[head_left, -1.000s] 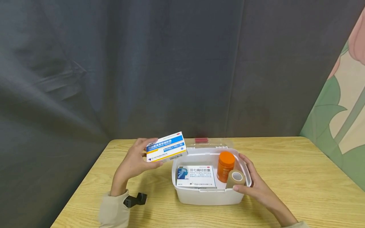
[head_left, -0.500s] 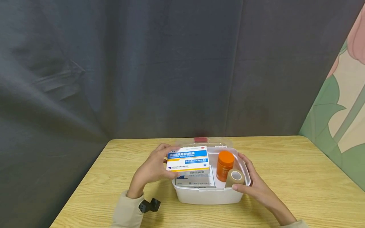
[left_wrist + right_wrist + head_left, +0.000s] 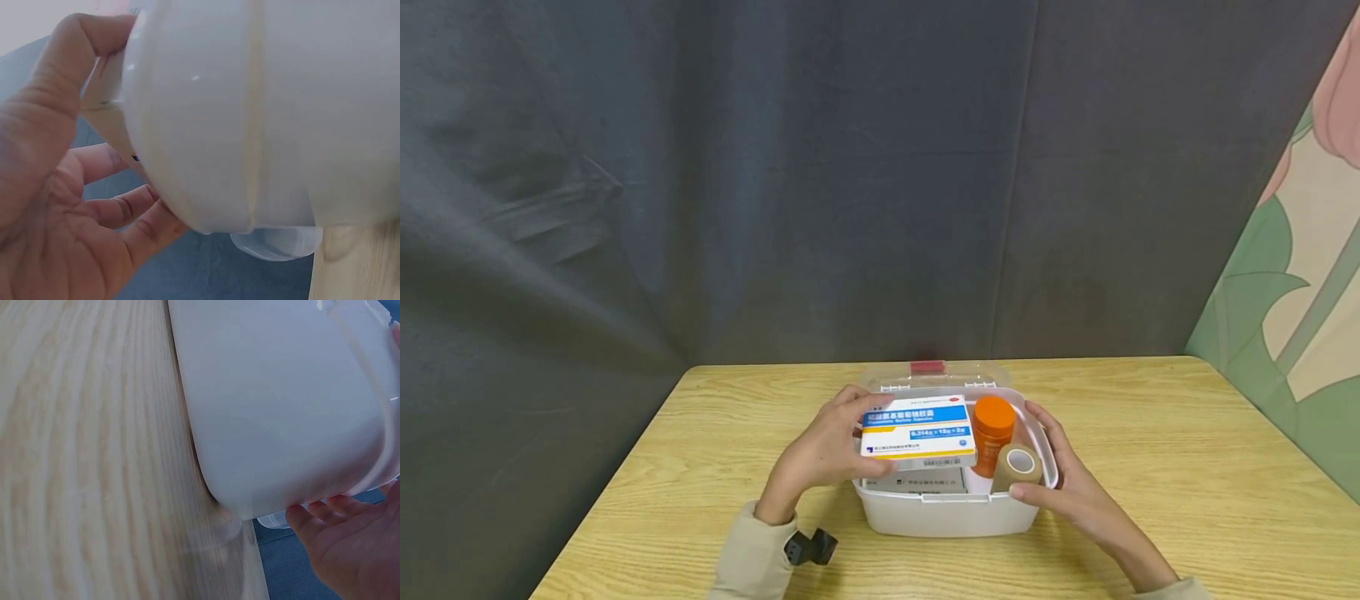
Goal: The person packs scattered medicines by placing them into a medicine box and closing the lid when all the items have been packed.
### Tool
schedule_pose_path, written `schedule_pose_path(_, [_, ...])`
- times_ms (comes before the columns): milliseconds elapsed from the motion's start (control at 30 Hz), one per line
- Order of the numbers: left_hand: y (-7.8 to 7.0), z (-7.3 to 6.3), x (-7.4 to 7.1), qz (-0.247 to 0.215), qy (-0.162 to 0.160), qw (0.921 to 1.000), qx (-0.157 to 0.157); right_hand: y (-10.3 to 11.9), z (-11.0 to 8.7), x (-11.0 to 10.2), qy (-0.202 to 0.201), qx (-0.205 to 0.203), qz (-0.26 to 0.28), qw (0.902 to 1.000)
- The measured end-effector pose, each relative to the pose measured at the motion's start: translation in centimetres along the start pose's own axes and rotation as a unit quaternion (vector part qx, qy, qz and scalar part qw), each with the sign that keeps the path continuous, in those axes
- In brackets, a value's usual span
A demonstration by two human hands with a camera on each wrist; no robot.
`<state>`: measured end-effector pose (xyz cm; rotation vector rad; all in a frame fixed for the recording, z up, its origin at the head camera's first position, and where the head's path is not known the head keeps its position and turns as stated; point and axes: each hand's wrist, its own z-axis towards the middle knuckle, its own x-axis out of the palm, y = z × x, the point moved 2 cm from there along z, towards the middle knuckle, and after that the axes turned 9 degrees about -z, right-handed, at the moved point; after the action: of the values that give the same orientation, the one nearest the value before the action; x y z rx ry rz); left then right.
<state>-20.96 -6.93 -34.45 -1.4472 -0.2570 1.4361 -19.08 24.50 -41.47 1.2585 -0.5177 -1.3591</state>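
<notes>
A white medicine carton with blue stripes (image 3: 919,427) is in my left hand (image 3: 820,446), pinched at its left end between thumb and fingers. It hangs tilted over the left part of a white plastic storage box (image 3: 947,517). Under it in the box lies another medicine carton (image 3: 928,481), mostly covered. To the right stand an orange bottle (image 3: 994,433) and a tan bandage roll (image 3: 1018,473). My right hand (image 3: 1067,483) grips the box's right end, thumb at the front rim beside the roll. In the right wrist view its fingers lie along the white wall (image 3: 287,412).
The box's clear lid (image 3: 970,372) with a red latch (image 3: 928,367) is folded back behind it. The box stands on a wood-grain table (image 3: 700,492). A dark curtain (image 3: 865,183) hangs behind, and a flowered panel (image 3: 1285,275) is at the right.
My left hand has carried the striped carton right and down, from beside the box to over it, covering most of the carton inside. My right hand stays on the box.
</notes>
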Motion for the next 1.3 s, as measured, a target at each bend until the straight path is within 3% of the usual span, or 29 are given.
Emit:
schedule_pose_path(100, [-0.1, 0.1, 0.3, -0.01, 0.012, 0.9999, -0.001, 0.0, 0.0, 0.0, 0.0, 0.003, -0.005, 1.0])
schedule_pose_path(433, [-0.7, 0.6, 1.3, 0.028, 0.044, 0.9986, 0.005, 0.0, 0.0, 0.0, 0.002, 0.001, 0.006, 1.0])
schedule_pose_path(867, [-1.3, 0.9, 1.9, 0.106, 0.045, 0.9931, -0.02, -0.1, 0.0, -0.1, 0.004, 0.001, -0.003, 1.0])
schedule_pose_path(1300, [-1.8, 0.8, 1.7, 0.136, 0.05, 0.9877, -0.059, 0.2, 0.1, -0.3, 0.006, 0.004, -0.003, 1.0])
